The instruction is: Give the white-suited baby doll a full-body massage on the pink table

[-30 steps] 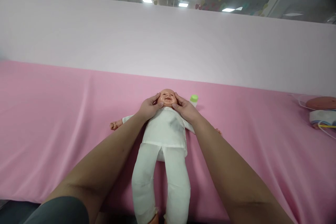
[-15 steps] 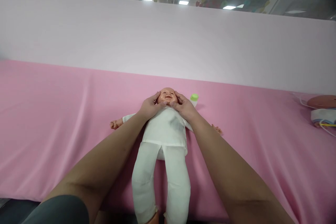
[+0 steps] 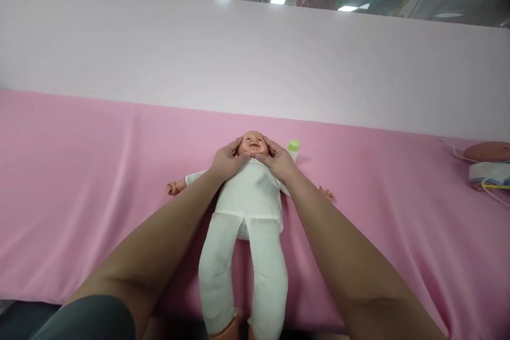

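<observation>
A baby doll [image 3: 249, 191] in a white top and white trousers lies on its back, with its head away from me and its feet toward me. My left hand [image 3: 228, 161] is curved round one side of the doll's head [image 3: 253, 143], thumb at the chin and fingers along the cheek. On the other side my right hand [image 3: 282, 161] cups the head in the same way. Both of the doll's arms stretch out sideways, partly hidden behind my forearms. Just beyond my right hand stands a small bottle with a green cap [image 3: 294, 146].
A pink cloth [image 3: 119, 170] covers the table under the doll. Behind it rises a white panel [image 3: 255, 58] with glass above. At the right edge lie a second skin-coloured doll-like object [image 3: 488, 152] and a white and blue item [image 3: 494, 172] with a cord.
My hands keep the same hold on the doll's head. The whole view has shifted very slightly; nothing else has visibly moved.
</observation>
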Tool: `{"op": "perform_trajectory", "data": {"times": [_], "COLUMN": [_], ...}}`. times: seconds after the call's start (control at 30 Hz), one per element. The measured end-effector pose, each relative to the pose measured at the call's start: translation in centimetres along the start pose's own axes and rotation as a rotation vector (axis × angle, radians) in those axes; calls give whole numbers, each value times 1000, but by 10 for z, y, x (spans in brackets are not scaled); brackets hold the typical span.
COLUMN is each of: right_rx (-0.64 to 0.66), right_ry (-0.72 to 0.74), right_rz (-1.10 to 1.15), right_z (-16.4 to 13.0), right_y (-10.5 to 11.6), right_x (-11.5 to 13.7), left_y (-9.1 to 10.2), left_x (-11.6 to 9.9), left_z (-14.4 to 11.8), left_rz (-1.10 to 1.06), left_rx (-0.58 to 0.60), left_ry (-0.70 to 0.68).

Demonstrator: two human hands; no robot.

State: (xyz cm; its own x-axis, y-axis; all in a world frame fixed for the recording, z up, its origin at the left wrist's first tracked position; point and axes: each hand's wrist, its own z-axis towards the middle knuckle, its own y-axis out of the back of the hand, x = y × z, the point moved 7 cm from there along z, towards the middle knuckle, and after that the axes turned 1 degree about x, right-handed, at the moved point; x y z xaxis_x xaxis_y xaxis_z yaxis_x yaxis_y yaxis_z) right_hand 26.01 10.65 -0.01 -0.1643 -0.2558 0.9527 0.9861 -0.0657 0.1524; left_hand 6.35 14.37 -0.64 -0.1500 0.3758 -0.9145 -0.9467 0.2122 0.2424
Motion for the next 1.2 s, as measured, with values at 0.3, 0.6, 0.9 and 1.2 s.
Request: {"op": "perform_trajectory", "data": {"times": [0.3,0.6,0.9,1.2], "right_rx": [163,63,-54,58], "right_ry": [-8,1,17,46], "right_rz": [38,12,13,30], "right_z": [-1,-3,-3,1], "right_y": [4,3,-2,1], "right_x": [-2,5,5,0], "left_y": [1,0,-1,1], "left_x": [6,-7,-7,3], "left_z": [5,-2,-2,4], "left_rz": [-171,2,121,-64], "left_rx": [3,-24,-25,-22], "left_ry": [14,20,9,-11]}}
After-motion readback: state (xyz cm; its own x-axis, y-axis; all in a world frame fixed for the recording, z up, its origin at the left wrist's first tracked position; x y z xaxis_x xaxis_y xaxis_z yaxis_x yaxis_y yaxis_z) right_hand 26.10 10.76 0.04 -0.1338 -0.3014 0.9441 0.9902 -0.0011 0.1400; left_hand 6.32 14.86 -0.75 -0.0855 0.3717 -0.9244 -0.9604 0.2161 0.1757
